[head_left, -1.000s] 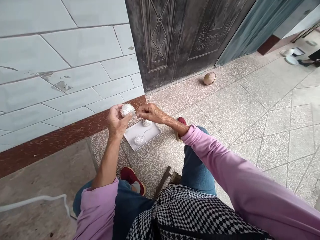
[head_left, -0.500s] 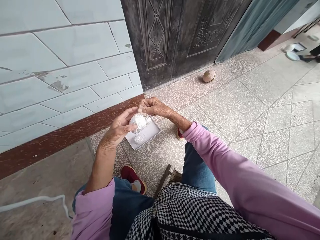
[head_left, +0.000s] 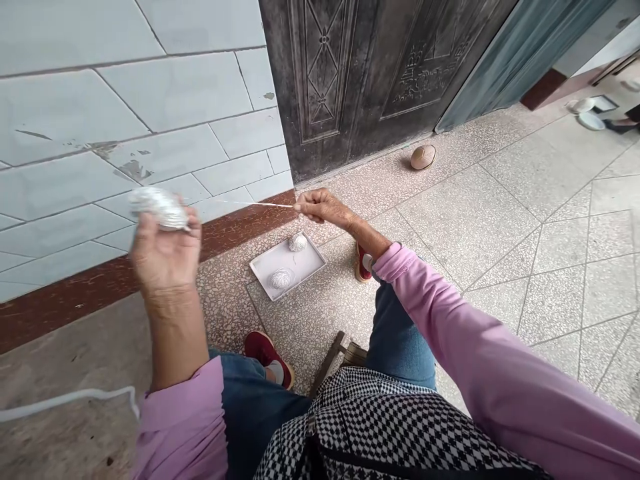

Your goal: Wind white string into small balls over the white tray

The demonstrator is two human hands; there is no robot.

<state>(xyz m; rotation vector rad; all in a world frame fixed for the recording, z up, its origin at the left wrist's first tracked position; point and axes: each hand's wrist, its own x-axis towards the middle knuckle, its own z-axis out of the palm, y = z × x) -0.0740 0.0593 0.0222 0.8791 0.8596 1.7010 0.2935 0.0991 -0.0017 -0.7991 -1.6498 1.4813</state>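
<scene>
The left hand [head_left: 169, 257] is raised and cupped; the right hand [head_left: 327, 208] extends forward, fingers [head_left: 312, 197] pinched.

Bright, soft light, left hand [head_left: 167, 257] — blurred

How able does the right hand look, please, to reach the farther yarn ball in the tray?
Probably yes: nothing visible stands between the right hand and the farther yarn ball in the open tray, though that hand's grip is on a strand.
</scene>
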